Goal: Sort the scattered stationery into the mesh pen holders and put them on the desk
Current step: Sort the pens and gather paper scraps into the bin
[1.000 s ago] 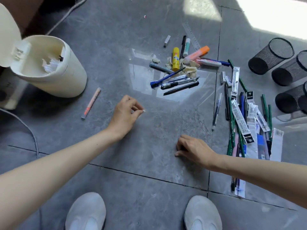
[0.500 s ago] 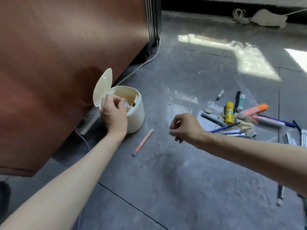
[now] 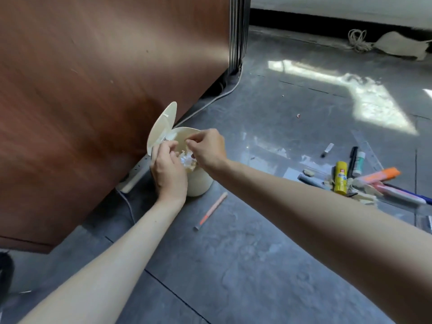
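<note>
Both hands are over the open cream bin (image 3: 201,183), whose flip lid (image 3: 161,127) stands up. My left hand (image 3: 168,170) shows its back, fingers curled at the bin's mouth; what they hold is hidden. My right hand (image 3: 208,148) pinches thumb and forefinger together above the crumpled paper (image 3: 187,161) in the bin, on a scrap too small to make out. An orange pen (image 3: 211,210) lies alone on the floor right of the bin. At the right edge lies a stationery pile: a yellow glue stick (image 3: 340,176), black marker (image 3: 353,160) and orange highlighter (image 3: 379,175). No mesh holders are in view.
A brown wooden panel (image 3: 93,101) rises just left of the bin, with a white power strip (image 3: 136,174) and cable (image 3: 210,101) along its base. A clear ruler (image 3: 367,146) and a small eraser (image 3: 328,149) lie beyond the pile. Grey tiled floor (image 3: 245,265) stretches in front.
The view swung left from the pile toward the bin. My left hand carried a scrap to the bin, and my right hand lifted off the floor and moved over the bin's mouth.
</note>
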Tool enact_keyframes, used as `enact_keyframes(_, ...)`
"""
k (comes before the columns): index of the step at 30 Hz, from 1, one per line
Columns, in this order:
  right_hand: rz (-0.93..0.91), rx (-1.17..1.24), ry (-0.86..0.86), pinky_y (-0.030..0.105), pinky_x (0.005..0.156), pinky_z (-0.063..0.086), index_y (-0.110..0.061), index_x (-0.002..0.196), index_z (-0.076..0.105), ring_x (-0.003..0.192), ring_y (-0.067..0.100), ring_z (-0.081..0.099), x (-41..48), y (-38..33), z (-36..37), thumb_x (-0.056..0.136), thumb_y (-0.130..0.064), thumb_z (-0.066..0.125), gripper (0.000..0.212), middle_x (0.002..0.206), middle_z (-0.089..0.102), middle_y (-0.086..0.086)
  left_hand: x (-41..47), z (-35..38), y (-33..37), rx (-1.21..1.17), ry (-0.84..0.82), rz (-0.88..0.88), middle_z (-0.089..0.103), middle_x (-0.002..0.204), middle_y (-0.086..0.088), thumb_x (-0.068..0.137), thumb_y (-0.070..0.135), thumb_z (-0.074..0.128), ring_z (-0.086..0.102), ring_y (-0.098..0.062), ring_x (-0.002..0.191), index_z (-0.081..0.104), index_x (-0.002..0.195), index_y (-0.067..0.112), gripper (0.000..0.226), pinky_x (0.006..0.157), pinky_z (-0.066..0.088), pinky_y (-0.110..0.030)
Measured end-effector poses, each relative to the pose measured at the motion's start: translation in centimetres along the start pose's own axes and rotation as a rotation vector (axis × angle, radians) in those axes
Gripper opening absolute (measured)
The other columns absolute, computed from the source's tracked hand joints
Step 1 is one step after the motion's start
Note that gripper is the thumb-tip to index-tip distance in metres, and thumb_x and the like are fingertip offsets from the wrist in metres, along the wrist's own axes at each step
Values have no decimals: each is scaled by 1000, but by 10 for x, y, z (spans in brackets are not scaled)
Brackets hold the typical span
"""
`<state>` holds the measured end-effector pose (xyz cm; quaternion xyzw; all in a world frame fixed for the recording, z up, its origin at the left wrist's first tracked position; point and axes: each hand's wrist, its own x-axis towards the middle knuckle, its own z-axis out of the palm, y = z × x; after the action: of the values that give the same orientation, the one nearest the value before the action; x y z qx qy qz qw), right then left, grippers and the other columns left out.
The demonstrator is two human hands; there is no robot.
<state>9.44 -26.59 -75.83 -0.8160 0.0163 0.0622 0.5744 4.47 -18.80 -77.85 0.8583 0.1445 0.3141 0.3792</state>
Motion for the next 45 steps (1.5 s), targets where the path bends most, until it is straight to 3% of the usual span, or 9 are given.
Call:
enact_keyframes(4, -55, -76, 43, 24, 65, 50, -11, 96, 75, 82, 17, 65, -1, 7, -35, 83, -3, 53, 26, 95, 72, 3, -15, 20, 16, 23, -84, 186, 51, 109, -21, 79, -8, 45, 51, -29, 103, 63, 99, -1, 28, 93, 34, -23)
enact_keyframes(7, -35, -123, 95, 30, 90, 50, -11, 114, 68, 110, 20, 59, 5, 18, -66, 79, 0, 48, 42, 118, 65, 6, -27, 45, 35, 53, -108, 245, 47, 117, -23, 73, -8, 46, 44, -29, 111, 64, 102, 1, 36, 99, 36, -37)
enact_keyframes(11, 28, -226, 165, 36, 101, 41, -12, 124, 59, 119, 26, 51, 6, 54, -124, 81, -1, 47, 47, 131, 55, 10, -48, 92, 66, 122, -321, 256, 44, 125, -21, 73, -12, 51, 44, -35, 116, 63, 109, 4, 41, 100, 34, -40)
enact_keyframes(19, 225, -635, 177, 37, 88, 39, -12, 124, 52, 116, 29, 46, -51, 172, -254, 83, -1, 49, 43, 127, 42, 11, -114, 191, 88, 296, -935, 513, 25, 148, -4, 88, 5, 49, 26, -25, 133, 50, 131, 22, 46, 106, 25, -31)
enact_keyframes(25, 54, -1065, -130, 36, 61, 35, -12, 116, 47, 106, 30, 48, -101, 206, -288, 77, -2, 54, 41, 121, 43, 7, -139, 200, 80, 333, -855, 605, 53, 104, -10, 74, -5, 60, 48, -29, 94, 57, 89, 10, 22, 76, 38, -33)
enact_keyframes(29, -68, -1182, -183, 34, 56, 26, -5, 111, 52, 89, 35, 54, -113, 212, -276, 74, 0, 56, 38, 110, 50, 15, -141, 188, 67, 352, -807, 706, 51, 77, -8, 49, -10, 76, 48, -29, 69, 51, 71, 12, 40, 56, 38, -33)
enact_keyframes(36, -135, -1180, -227, 31, 41, 29, -1, 80, 53, 65, 37, 53, -107, 205, -266, 71, 7, 61, 15, 95, 52, 21, -150, 173, 57, 215, -847, 399, 52, 96, -14, 89, 6, 56, 47, -32, 93, 56, 92, 5, 4, 75, 35, -35)
enact_keyframes(42, -154, -1184, -241, 36, 58, 33, -6, 111, 47, 91, 31, 51, -120, 199, -263, 87, 1, 46, 24, 105, 51, 14, -151, 164, 56, 241, -894, 400, 53, 103, -11, 95, 17, 49, 46, -29, 100, 56, 98, 8, 12, 81, 31, -32)
enact_keyframes(45, -92, -1201, -269, 35, 60, 36, -8, 142, 27, 104, 31, 50, -135, 199, -257, 86, 4, 46, 60, 119, 49, 13, -156, 157, 54, 193, -887, 369, 54, 99, -14, 94, 14, 52, 48, -32, 96, 57, 95, 5, 10, 80, 33, -35)
